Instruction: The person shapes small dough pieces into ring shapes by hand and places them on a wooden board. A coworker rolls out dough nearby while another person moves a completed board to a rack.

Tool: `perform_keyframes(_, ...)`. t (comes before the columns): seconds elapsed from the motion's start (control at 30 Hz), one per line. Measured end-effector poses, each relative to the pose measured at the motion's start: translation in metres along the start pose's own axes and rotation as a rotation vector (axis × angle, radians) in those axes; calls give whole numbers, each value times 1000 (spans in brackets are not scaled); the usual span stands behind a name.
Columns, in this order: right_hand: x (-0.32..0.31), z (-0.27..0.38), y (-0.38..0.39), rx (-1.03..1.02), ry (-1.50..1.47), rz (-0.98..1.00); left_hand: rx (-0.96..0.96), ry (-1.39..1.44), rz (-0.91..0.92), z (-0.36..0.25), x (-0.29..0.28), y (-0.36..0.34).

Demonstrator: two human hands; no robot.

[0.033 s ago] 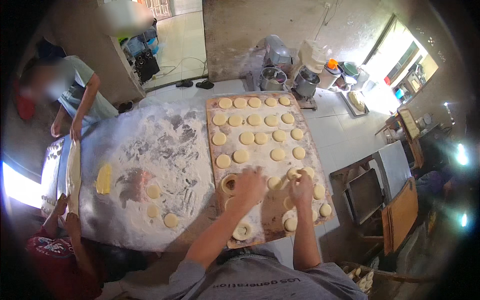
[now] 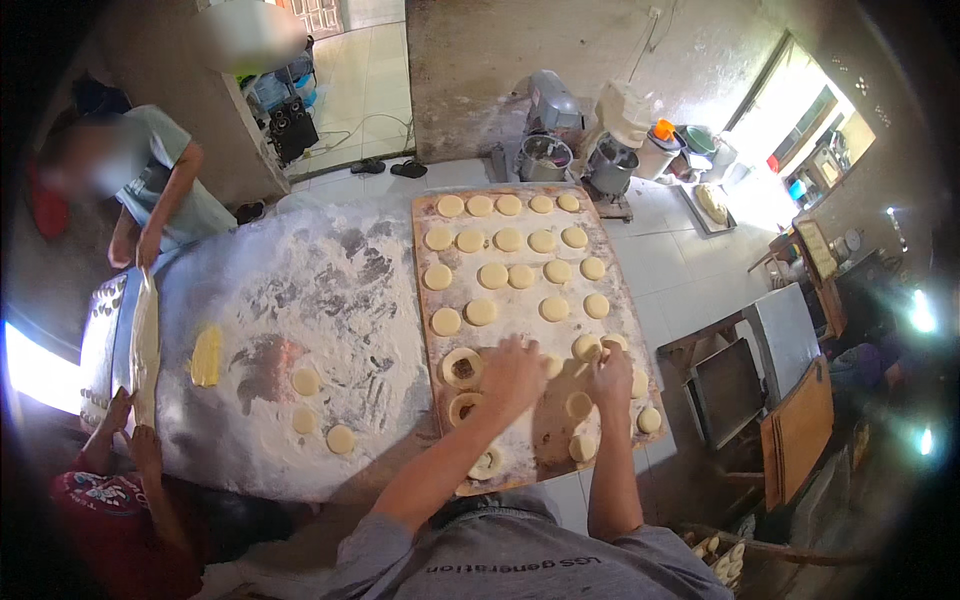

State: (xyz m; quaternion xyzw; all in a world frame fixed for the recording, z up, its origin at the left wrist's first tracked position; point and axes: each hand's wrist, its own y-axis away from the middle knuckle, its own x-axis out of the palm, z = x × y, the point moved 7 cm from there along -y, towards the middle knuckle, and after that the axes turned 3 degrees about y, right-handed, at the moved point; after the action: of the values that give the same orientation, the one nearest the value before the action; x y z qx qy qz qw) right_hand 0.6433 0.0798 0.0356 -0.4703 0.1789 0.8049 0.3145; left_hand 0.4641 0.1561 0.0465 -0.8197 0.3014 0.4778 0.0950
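On the wooden board (image 2: 430, 330), nothing has shifted: my left hand (image 2: 512, 375) still lies flat, fingers together, over a dough round beside the filled rounds (image 2: 462, 368), while my right hand (image 2: 610, 372) pinches a round at the near rows.

Pale cream dough rounds (image 2: 493, 275) lie on a light brown wooden board (image 2: 428, 300) dusted white, and a few filled rounds (image 2: 462, 367) show a dark brown centre. The grey surface (image 2: 330, 290) is streaked and smeared with white flour, with a yellow dough strip (image 2: 206, 355) on it
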Motion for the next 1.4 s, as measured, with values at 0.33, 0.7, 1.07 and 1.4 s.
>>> perform_keyframes(0.33, 33, 45, -43, -345, 189, 191, 229, 537, -423, 32, 7, 41)
perform_keyframes(0.7, 238, 327, 137, -643, -338, 720, -489, 168, -383, 263, -111, 191)
perform_keyframes(1.07, 235, 361, 151, -890, 126, 841, -448, 451, -487, 299, -107, 207)
perform_keyframes(1.4, 154, 325, 191, -497, -625, 877, -263, 950, -542, 276, -122, 206)
